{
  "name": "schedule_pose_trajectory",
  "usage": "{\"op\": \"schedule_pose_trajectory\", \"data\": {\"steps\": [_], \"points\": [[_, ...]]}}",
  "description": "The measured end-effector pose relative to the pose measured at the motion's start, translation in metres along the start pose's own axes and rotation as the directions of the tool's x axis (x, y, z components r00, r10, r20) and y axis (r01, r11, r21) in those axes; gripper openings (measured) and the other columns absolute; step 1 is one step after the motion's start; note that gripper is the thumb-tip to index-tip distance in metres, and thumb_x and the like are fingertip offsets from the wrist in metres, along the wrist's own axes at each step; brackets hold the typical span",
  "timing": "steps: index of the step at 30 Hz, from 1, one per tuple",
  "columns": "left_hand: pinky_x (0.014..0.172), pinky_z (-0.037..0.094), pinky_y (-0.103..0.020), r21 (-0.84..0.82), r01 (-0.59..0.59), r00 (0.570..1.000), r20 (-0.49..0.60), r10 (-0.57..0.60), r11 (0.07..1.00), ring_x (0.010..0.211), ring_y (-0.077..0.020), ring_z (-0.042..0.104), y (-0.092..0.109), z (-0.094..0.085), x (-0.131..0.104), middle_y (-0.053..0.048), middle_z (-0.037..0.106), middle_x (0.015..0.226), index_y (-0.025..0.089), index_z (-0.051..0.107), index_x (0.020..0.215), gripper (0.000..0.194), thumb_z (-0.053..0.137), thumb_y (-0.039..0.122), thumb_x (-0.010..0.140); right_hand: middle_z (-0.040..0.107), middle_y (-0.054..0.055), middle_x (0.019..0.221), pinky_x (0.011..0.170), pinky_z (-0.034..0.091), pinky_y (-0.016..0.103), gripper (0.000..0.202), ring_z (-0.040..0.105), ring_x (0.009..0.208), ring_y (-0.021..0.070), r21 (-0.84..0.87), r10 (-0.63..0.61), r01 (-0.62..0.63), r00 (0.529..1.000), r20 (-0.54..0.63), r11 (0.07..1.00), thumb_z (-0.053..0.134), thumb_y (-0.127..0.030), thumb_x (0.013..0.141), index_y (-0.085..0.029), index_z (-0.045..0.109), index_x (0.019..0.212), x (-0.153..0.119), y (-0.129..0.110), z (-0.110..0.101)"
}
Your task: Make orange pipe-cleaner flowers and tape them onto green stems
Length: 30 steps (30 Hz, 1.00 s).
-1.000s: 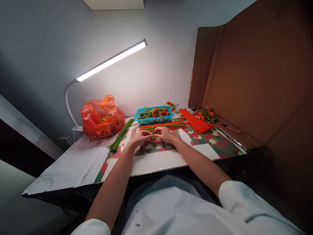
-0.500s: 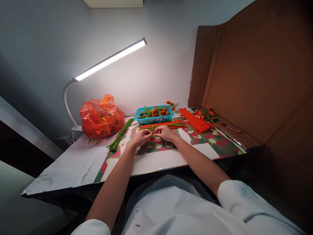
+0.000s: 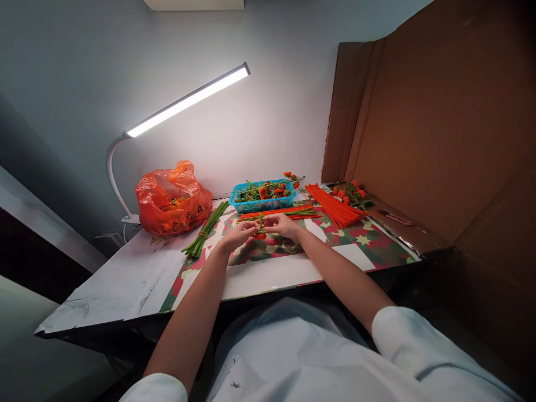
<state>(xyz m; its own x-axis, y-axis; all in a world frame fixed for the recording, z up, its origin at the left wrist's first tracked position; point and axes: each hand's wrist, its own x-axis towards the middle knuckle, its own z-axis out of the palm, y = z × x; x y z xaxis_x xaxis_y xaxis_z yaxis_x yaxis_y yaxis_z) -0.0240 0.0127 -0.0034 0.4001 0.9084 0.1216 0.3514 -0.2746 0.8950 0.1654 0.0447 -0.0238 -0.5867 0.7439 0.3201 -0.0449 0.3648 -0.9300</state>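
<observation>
Between my two hands is a small chenille-stem flower (image 3: 260,235) with an orange head pointing down and a green stem rising between my fingertips. My left hand (image 3: 243,234) pinches it from the left, fingers closed. From the other side my right hand (image 3: 281,225) pinches the same flower near its green stem. Just behind the hands lie loose orange and green chenille stems (image 3: 301,211). A blue plastic basket (image 3: 262,206) beyond them holds finished-looking orange flowers with green stems.
A tied green stem bundle (image 3: 204,233) lies left, beside an orange plastic bag (image 3: 173,206). Fanned orange stems (image 3: 337,206) and more orange flowers (image 3: 350,193) lie right, near a cutter (image 3: 395,218) and cardboard wall (image 3: 439,123). A lit lamp (image 3: 188,101) hangs above.
The orange flower head shows more below my fingers, and the flower has tilted slightly. Both hands stay nearly in place, their fingers shifted a little.
</observation>
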Motion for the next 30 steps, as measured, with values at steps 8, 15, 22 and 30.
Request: {"op": "schedule_pose_trajectory", "data": {"steps": [8, 15, 22, 30], "points": [[0.060, 0.041, -0.023, -0.259, 0.141, 0.989, 0.083, -0.124, 0.956, 0.066, -0.0120, 0.054, 0.0033, 0.0003, -0.0025, -0.002, 0.058, 0.069, 0.014, 0.063, 0.071, 0.037, 0.068, 0.050, 0.067, 0.059, 0.000, 0.068, 0.061, 0.039, 0.025, 0.040, 0.049, 0.063, 0.0113, -0.066, -0.008, 0.007, 1.000, -0.027, 0.998, 0.073, -0.051, 0.065, -0.013, 0.064, 0.074, -0.0020, -0.0037, 0.0018], [0.051, 0.034, -0.020, -0.213, 0.221, 0.975, 0.040, -0.217, 0.952, 0.055, -0.0075, 0.047, 0.0052, -0.0007, -0.0038, -0.002, 0.060, 0.067, 0.013, 0.064, 0.074, 0.039, 0.078, 0.046, 0.059, 0.056, -0.001, 0.066, 0.058, 0.036, 0.025, 0.041, 0.046, 0.061, 0.0105, -0.142, -0.007, -0.005, 0.997, -0.082, 0.990, 0.070, -0.053, 0.066, -0.014, 0.060, 0.072, -0.0024, -0.0058, 0.0020], [0.049, 0.036, -0.021, -0.115, 0.148, 0.978, -0.128, -0.162, 0.982, 0.054, -0.0101, 0.051, 0.0057, 0.0029, -0.0034, -0.002, 0.062, 0.067, 0.015, 0.060, 0.076, 0.043, 0.071, 0.055, 0.065, 0.056, -0.001, 0.065, 0.055, 0.036, 0.024, 0.034, 0.047, 0.059, 0.0108, -0.238, -0.013, -0.024, 0.988, -0.152, 0.971, 0.067, -0.047, 0.070, -0.014, 0.059, 0.070, -0.0003, -0.0042, 0.0043], [0.062, 0.046, -0.026, 0.053, -0.058, 0.980, -0.188, 0.067, 0.997, 0.071, -0.0179, 0.064, 0.0062, 0.0086, -0.0003, -0.006, 0.068, 0.075, 0.016, 0.062, 0.078, 0.042, 0.065, 0.057, 0.070, 0.057, -0.001, 0.066, 0.057, 0.033, 0.023, 0.022, 0.048, 0.061, 0.0113, -0.402, 0.017, -0.119, 0.968, -0.249, 0.908, 0.062, -0.036, 0.075, -0.015, 0.058, 0.070, 0.0003, -0.0017, 0.0055]]}}
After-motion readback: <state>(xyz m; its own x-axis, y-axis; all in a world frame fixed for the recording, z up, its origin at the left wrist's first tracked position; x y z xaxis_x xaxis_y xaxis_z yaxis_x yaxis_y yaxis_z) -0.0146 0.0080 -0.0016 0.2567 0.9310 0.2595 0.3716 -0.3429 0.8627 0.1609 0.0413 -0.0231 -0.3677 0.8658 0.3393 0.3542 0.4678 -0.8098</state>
